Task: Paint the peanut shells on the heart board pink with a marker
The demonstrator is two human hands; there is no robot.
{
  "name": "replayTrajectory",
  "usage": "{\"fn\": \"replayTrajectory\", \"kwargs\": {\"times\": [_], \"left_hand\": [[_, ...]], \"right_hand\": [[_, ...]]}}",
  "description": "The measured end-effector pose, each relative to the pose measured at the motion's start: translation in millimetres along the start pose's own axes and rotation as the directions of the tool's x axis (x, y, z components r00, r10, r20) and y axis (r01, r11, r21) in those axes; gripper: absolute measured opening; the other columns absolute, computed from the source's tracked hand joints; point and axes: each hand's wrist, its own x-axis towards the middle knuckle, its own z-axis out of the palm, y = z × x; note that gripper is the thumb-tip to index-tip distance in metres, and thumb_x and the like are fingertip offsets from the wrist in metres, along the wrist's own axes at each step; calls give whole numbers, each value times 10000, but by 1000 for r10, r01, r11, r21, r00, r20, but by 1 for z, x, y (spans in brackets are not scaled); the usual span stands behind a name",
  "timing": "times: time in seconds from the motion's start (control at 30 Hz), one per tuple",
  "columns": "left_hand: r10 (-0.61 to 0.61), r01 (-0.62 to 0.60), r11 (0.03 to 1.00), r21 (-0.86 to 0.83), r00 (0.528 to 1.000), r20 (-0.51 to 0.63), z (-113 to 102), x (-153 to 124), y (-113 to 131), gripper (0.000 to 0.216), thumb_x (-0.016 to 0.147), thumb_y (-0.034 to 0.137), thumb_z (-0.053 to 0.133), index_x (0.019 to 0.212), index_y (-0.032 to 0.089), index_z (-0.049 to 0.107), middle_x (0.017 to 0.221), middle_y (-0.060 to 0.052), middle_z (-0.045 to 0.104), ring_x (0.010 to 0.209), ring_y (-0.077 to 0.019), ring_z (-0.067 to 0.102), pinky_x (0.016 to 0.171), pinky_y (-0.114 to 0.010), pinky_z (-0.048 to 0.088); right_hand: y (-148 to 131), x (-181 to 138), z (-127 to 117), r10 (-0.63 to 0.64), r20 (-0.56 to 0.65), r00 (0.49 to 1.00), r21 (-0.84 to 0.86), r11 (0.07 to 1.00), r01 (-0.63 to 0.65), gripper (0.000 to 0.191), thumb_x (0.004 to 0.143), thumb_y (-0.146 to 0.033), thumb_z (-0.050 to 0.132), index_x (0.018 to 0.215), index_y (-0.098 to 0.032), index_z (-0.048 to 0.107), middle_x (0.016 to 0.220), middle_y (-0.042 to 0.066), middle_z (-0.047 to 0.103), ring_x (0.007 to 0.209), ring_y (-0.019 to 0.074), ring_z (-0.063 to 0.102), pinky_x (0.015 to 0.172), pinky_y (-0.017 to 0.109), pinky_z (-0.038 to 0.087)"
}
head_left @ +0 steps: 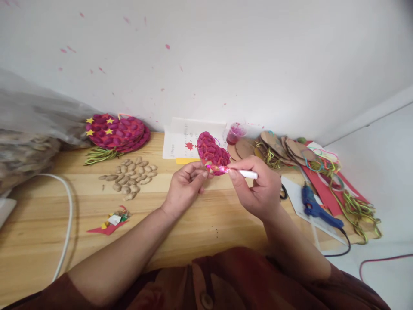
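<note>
A round disc covered in magenta-painted peanuts (pixel 211 148) is held up above the wooden table. My left hand (pixel 187 183) pinches its lower edge between thumb and fingers. In my right hand (pixel 258 187) is a paintbrush (pixel 248 174) with a white handle, its pink-stained end touching the lower part of the disc. Some peanuts at that lower edge look paler than the rest. Behind the disc, a printed white sheet (pixel 176 137) with red shapes leans against the wall. A clear cup of magenta paint (pixel 236 132) stands just beyond my right hand.
Loose peanuts (pixel 132 174) and paper scraps (pixel 112 221) lie to the left. Stacked painted discs with yellow stars (pixel 118 131) are at the back left, near a bag of peanuts (pixel 26 155). At right are cardboard discs (pixel 274 144), a blue glue gun (pixel 318 209) and green cords (pixel 358 211).
</note>
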Motion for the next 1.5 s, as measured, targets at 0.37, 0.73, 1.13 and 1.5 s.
{"fn": "replayTrajectory", "kwargs": {"times": [0.37, 0.73, 1.13, 1.5], "left_hand": [[-7, 7, 1000, 8, 1000, 7, 0, -1, 3, 349, 762, 354, 825, 1028, 151, 726, 845, -71, 774, 697, -152, 666, 465, -196, 439], [-19, 19, 1000, 3, 1000, -19, 0, 0, 4, 353, 749, 353, 827, 1016, 147, 720, 832, -74, 770, 778, -187, 699, 461, -192, 435], [-32, 32, 999, -11, 999, -24, 0, -1, 4, 364, 730, 360, 836, 1006, 153, 722, 831, -73, 766, 750, -180, 693, 469, -200, 431], [-37, 36, 999, -11, 999, -22, 0, -1, 4, 374, 734, 360, 839, 1024, 152, 725, 860, -80, 775, 802, -193, 709, 465, -193, 435]], "right_hand": [[0, 0, 4, -33, 16, 999, -22, 999, 33, 159, 883, -146, 685, 1000, -254, 683, 886, 9, 757, 789, 165, 696, 747, 327, 559], [0, 1, 3, -53, 15, 998, -41, 998, 54, 166, 875, -138, 687, 992, -256, 676, 869, 3, 755, 771, 166, 693, 733, 330, 556], [0, 0, 3, -89, 22, 996, -27, 996, 89, 197, 874, -125, 681, 1016, -263, 674, 883, 10, 764, 765, 170, 697, 707, 328, 561], [0, 0, 4, -90, 47, 995, -65, 994, 92, 170, 888, -143, 667, 1009, -263, 673, 878, 8, 765, 759, 167, 700, 691, 319, 562]]}}
